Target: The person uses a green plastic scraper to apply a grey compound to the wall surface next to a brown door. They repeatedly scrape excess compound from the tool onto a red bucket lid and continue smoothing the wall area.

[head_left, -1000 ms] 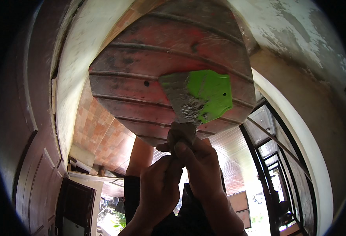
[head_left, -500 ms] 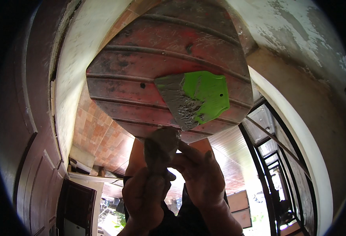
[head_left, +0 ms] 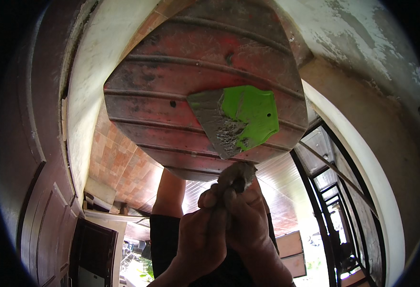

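Note:
My left hand (head_left: 202,237) and my right hand (head_left: 249,221) are pressed together in front of my body, both closed around a grey lump (head_left: 237,175). The lump is soft-looking and smeared, and I cannot tell whether it is a wad of cloth or a piece of clay. It sticks out above my fingers, by the near edge of a worn red ribbed panel (head_left: 155,110). Lying on that panel is a green flat scraper (head_left: 255,115) with a small hole at one end. Grey paste coats its wide blade side. Neither hand touches the scraper.
A brown panelled door (head_left: 47,225) stands on the left. To the right are a dark metal frame (head_left: 315,191) with a slanting bar and a wall with peeling paint (head_left: 363,43). Brownish tiles (head_left: 109,158) cover the floor beside the panel.
The grey lump has moved right and slightly down, turning in my hands. My left hand has come right, against my right hand. The scraper lies where it was.

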`<state>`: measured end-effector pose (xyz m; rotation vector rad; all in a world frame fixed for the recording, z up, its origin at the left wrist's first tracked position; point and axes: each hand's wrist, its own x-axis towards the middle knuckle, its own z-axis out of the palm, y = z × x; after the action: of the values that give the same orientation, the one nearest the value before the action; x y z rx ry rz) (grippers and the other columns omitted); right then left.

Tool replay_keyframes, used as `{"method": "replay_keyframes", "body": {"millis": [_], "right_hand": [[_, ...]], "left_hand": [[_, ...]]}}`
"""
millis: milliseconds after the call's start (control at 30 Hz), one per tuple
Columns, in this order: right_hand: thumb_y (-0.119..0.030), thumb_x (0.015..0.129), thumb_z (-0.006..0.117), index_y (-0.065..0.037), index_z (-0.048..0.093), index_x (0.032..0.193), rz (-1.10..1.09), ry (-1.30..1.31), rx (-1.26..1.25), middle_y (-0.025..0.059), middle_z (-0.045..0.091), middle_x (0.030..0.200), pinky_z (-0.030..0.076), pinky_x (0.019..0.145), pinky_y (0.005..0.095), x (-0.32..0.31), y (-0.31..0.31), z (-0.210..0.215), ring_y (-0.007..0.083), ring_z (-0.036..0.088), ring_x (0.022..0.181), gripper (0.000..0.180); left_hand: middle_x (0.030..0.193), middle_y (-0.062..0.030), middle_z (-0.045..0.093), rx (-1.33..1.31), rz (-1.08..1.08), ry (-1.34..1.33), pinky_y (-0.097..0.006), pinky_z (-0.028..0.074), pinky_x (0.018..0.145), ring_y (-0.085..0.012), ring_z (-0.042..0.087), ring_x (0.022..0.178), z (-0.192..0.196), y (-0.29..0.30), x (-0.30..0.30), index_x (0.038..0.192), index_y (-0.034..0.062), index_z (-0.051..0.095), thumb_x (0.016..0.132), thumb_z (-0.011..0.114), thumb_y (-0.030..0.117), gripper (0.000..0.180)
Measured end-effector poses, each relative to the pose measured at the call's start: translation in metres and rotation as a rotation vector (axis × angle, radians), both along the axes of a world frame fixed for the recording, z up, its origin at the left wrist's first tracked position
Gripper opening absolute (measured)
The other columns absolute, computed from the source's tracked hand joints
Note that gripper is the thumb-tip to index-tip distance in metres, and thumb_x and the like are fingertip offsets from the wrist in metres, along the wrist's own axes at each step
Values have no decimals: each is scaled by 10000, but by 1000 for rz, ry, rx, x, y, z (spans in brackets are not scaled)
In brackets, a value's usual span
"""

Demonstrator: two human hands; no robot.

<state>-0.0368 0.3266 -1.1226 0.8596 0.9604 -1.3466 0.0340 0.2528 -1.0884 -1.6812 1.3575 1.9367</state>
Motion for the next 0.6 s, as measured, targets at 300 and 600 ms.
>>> {"method": "replay_keyframes", "body": {"millis": [300, 600], "right_hand": [[-160, 939, 556, 31, 649, 786, 66, -11, 231, 47, 628, 713, 438, 589, 198, -6, -27, -6, 59, 563, 658, 262], [-104, 956, 496, 71, 605, 945, 286, 189, 250, 22, 524, 613, 406, 510, 210, -8, -36, -8, 79, 485, 533, 207]], "left_hand": [[606, -156, 572, -210, -144, 0, -365, 462, 469, -319, 603, 529, -16, 11, 3, 795, -5, 531, 888, 515, 69, 120], [658, -169, 593, -239, -234, 11, -389, 487, 485, -336, 618, 564, -19, 19, 12, 859, 0, 533, 820, 578, 63, 87]]}}
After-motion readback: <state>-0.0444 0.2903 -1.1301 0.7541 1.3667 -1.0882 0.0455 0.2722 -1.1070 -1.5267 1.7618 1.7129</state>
